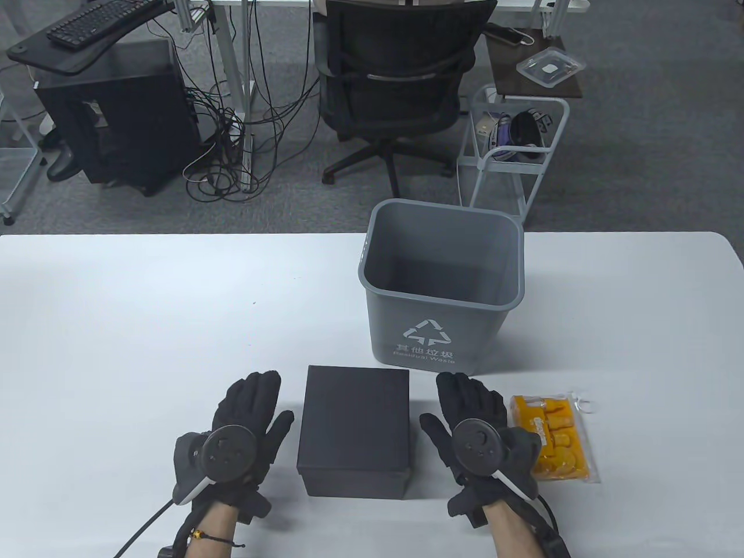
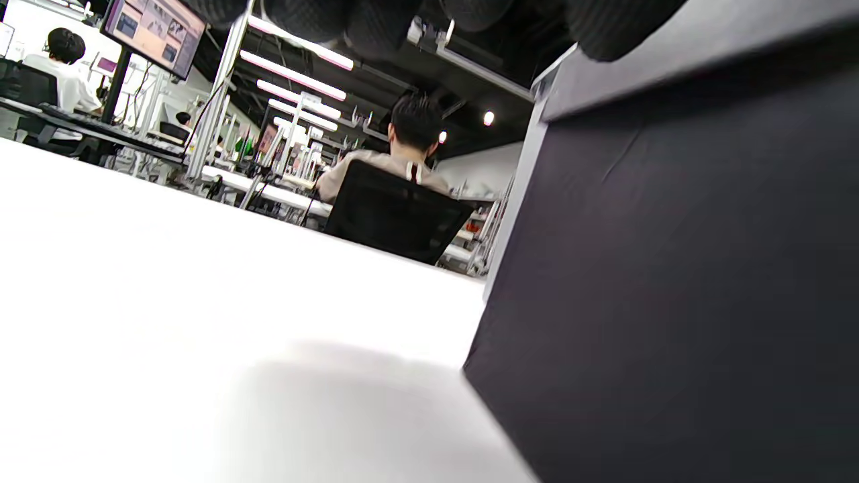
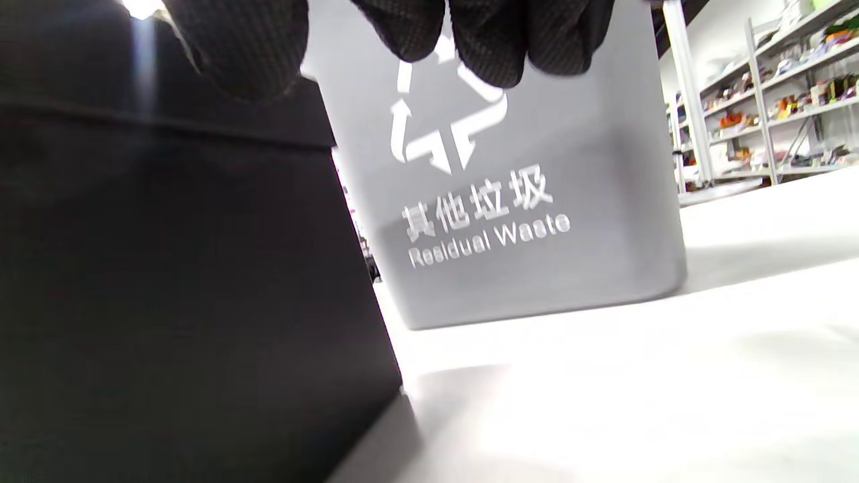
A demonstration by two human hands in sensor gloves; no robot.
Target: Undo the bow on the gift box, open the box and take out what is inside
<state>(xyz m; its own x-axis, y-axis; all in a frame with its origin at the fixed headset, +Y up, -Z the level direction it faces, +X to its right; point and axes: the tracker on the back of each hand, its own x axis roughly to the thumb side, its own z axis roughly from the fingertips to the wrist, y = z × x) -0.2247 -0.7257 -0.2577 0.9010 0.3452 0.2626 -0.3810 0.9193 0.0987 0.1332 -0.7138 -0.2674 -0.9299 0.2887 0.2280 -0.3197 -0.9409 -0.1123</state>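
Observation:
A black gift box (image 1: 353, 429) with its lid on stands near the table's front edge; no bow or ribbon shows on it. My left hand (image 1: 247, 424) lies flat on the table just left of the box, fingers straight. My right hand (image 1: 472, 421) lies flat just right of it, fingers straight, holding nothing. A clear bag of yellow parts (image 1: 557, 437) lies to the right of my right hand. The box's dark side (image 2: 671, 282) fills the right of the left wrist view and the left of the right wrist view (image 3: 174, 288).
A grey waste bin (image 1: 443, 285) marked "Residual Waste" (image 3: 490, 235) stands right behind the box. Beyond the table's far edge are an office chair (image 1: 401, 75), a wire cart (image 1: 514, 145) and a computer tower (image 1: 116, 116). A person sits at a far desk (image 2: 402, 154).

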